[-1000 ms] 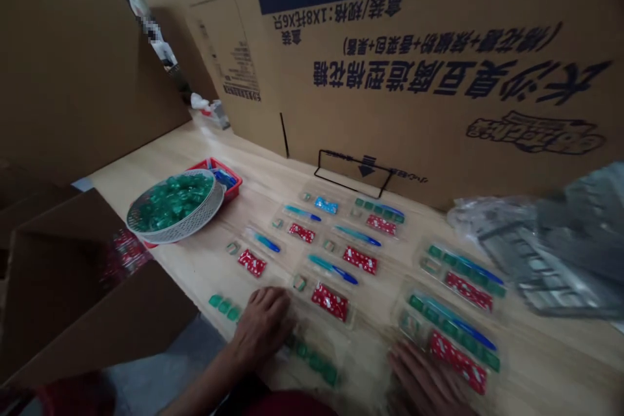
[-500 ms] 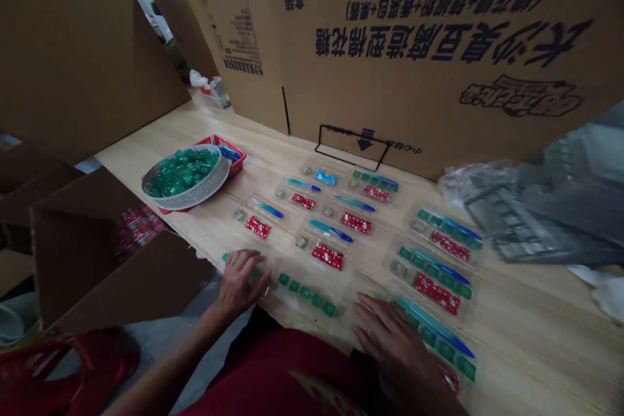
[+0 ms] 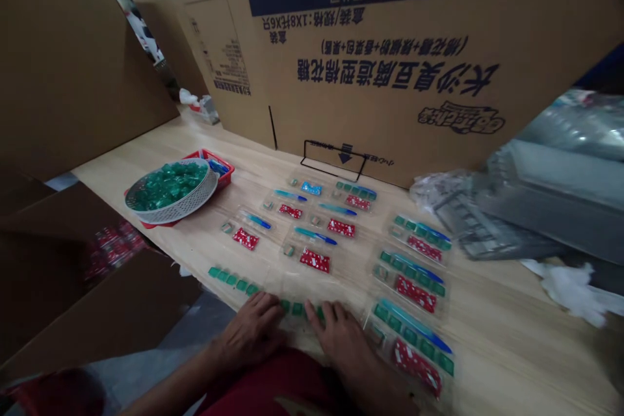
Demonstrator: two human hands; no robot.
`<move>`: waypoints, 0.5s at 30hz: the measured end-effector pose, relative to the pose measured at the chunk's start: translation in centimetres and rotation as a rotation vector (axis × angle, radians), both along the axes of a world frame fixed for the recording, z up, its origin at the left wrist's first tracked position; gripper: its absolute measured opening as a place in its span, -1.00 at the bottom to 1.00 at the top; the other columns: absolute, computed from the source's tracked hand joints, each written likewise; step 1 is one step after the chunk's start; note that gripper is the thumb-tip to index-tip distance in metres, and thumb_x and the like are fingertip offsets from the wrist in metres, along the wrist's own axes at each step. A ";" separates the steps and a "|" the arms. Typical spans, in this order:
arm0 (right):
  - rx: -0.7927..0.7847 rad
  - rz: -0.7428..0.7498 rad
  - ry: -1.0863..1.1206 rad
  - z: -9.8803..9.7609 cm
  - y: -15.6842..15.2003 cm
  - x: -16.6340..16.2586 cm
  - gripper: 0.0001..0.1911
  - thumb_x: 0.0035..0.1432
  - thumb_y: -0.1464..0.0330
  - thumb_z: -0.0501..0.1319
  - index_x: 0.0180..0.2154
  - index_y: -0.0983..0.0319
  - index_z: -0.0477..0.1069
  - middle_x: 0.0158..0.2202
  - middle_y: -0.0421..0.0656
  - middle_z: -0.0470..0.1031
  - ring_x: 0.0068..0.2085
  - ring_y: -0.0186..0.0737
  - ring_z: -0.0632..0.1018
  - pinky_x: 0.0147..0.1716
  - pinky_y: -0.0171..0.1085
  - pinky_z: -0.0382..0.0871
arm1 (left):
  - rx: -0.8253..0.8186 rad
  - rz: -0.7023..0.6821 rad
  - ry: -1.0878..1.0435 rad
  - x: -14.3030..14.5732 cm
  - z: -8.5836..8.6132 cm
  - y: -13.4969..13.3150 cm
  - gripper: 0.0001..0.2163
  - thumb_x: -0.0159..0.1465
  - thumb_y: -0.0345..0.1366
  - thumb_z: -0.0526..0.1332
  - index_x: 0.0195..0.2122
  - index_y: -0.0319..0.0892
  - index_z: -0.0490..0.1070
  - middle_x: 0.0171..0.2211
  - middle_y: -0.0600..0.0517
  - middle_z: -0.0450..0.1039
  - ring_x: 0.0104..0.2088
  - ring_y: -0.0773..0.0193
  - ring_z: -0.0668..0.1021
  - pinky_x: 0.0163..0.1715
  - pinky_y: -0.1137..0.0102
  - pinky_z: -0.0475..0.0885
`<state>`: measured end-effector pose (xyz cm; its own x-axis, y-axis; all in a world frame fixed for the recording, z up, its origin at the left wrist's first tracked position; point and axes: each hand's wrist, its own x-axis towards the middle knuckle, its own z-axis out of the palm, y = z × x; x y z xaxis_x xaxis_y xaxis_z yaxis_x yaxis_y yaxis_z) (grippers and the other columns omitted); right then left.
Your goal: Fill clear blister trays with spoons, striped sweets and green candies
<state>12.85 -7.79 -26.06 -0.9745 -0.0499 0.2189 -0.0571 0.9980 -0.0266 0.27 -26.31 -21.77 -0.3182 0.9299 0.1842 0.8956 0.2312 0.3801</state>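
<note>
A short row of green cubes (image 3: pixel 297 309) lies at the table's near edge, between my hands. My left hand (image 3: pixel 258 325) is closed with bent fingers at its left end. My right hand (image 3: pixel 341 338) closes over its right end, with a green cube showing between thumb and forefinger. Left of it, a second row of green cubes (image 3: pixel 231 278) lies on the wood. Close to my right hand is a clear tray with a blue pen (image 3: pixel 424 331), green cubes and a red dotted packet (image 3: pixel 416 367). My fingertips are partly hidden.
More clear trays with pens and red packets (image 3: pixel 314 260) cover the middle. A grey basket of green pieces (image 3: pixel 173 208) rests on a red basket (image 3: pixel 221 162) at left. A large carton (image 3: pixel 390 117) stands behind; clear plastic trays (image 3: pixel 560 195) are stacked right. An open box (image 3: pixel 97 318) sits lower left.
My left hand has moved right, off the left row of cubes. My right hand has moved left to the other row, uncovering the nearest tray. The view has shifted.
</note>
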 end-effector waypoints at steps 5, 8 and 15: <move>0.015 -0.007 0.141 -0.4 0.4 0.7 -0.52 0.04 0.61 0.07 0.03 0.25 0.33 -0.29 -0.02 0.49 -0.30 -0.07 0.45 -0.32 -0.14 0.37 | 0.126 0.038 0.087 0.2 -0.2 0.3 -0.71 0.15 -0.37 0.19 -0.08 -0.12 0.27 -0.28 -0.02 0.46 -0.32 0.18 0.50 -0.30 0.30 0.47; -0.044 0.059 0.221 1.0 1.5 1.6 -0.47 0.01 0.63 0.03 0.05 0.28 0.31 -0.16 -0.01 0.50 -0.20 -0.06 0.47 -0.22 -0.14 0.40 | 0.249 0.019 0.210 -0.2 -0.1 0.7 -0.77 0.21 -0.47 0.13 -0.12 -0.09 0.30 -0.40 0.04 0.46 -0.45 0.26 0.48 -0.42 0.36 0.45; -0.681 -0.067 0.150 5.2 5.9 -3.0 -0.47 0.07 0.56 -0.03 0.07 0.14 0.27 -0.09 -0.09 0.43 -0.12 -0.19 0.51 -0.19 -0.23 0.47 | 0.262 0.198 -0.043 -5.9 1.4 4.7 -0.73 0.23 -0.30 0.17 -0.04 -0.15 0.30 -0.37 0.02 0.44 -0.35 0.29 0.51 -0.36 0.41 0.44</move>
<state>9.83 -1.89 -20.84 -0.9275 0.2050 0.3124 -0.0481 0.7635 -0.6440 -5.61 -21.64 -20.38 -0.5010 0.7719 0.3913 0.8247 0.2887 0.4864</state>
